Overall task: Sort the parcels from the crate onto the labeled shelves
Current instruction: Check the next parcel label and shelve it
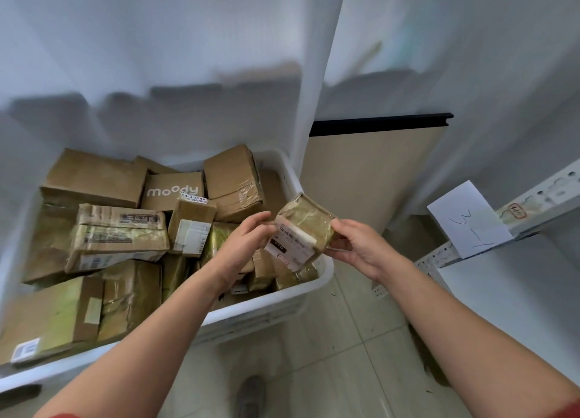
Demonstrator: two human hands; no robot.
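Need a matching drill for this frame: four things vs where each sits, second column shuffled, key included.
Things:
1. small parcel
2. moody box
3. paper sign
4. shoe

Places:
A. on the floor
B. on the shelf edge, at right
C. in the crate
D. between the left hand and right hand

Pairs: 1-D, 2-C, 3-B, 4-A
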